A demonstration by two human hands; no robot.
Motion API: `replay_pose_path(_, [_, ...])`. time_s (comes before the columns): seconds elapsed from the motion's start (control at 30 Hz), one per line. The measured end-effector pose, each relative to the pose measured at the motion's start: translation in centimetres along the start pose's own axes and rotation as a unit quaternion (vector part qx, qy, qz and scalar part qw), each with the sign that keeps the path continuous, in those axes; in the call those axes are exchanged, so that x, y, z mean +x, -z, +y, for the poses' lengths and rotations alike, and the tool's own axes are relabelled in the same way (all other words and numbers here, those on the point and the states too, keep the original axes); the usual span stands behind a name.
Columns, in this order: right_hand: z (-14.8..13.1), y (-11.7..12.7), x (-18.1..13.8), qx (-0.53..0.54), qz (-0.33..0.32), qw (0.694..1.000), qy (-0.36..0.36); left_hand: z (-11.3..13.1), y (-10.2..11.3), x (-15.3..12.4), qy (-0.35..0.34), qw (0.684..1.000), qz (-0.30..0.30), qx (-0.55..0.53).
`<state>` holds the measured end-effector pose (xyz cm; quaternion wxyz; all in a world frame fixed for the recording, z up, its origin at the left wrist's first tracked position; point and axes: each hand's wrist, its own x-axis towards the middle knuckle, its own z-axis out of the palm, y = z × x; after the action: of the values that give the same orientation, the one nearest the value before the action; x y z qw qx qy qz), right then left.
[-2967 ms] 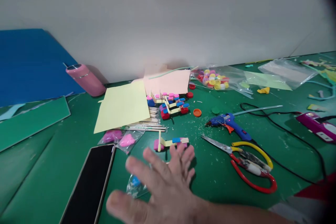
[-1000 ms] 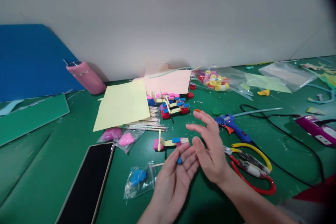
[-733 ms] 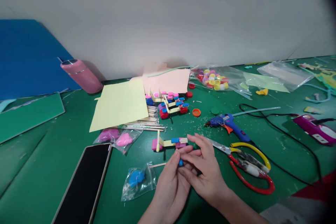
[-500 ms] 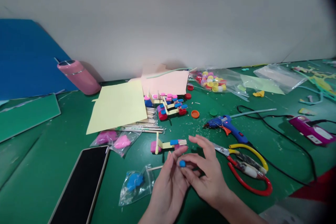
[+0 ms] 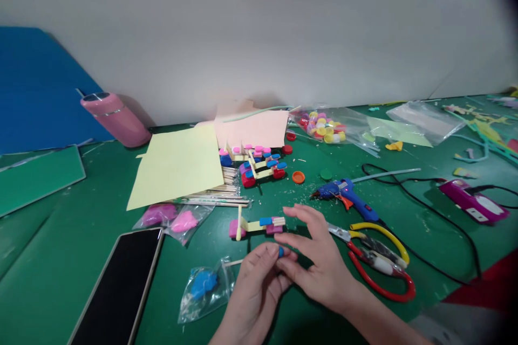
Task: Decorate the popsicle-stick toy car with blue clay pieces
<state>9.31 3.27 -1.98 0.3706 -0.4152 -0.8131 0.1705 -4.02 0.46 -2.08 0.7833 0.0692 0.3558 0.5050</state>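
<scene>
A small lump of blue modelling clay [image 5: 280, 252] is pinched at the fingertips of my left hand [image 5: 259, 285], whose fingers are curled beneath it. My right hand [image 5: 324, 267] meets it from the other side, thumb and a bent finger on the lump, two upper fingers stretched out. Just beyond lies a small model [image 5: 254, 226] of craft sticks with pink clay ends, a blue clay strip and short pale sticks. To the left, a clear bag holds more blue clay [image 5: 203, 283]. A thin stick [image 5: 232, 263] pokes out between that bag and my left hand.
Scissors [image 5: 376, 259] and a blue glue gun [image 5: 343, 194] with a trailing cord lie right. A phone [image 5: 117, 285] and bagged pink clay [image 5: 184, 221] lie left. Behind are finished-looking models [image 5: 263, 167], yellow paper [image 5: 178, 167], a bag of bottle caps [image 5: 324, 128] and a pink flask [image 5: 117, 118].
My left hand's fingers have curled in, and its thumb now presses on the blue clay lump. My right hand stays beside it. The view has shifted slightly.
</scene>
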Motion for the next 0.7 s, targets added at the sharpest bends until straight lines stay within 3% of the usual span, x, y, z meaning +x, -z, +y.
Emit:
replay_pose_path(0.13, [-0.1,0.1,0.7,0.010,-0.033,0.999,-0.004,0.1,0.1,0.1,-0.002,1.000,0.001,-0.019])
replay_pose_path(0.4, [0.3,0.3,1.3,0.048,-0.029,0.997,0.051,0.0,0.0,0.4,0.004,0.997,-0.031,-0.077])
replay_pose_path(0.7, [1.0,-0.5,0.2,0.072,-0.010,0.994,0.079,-0.3,0.2,0.5,-0.032,0.997,-0.076,0.010])
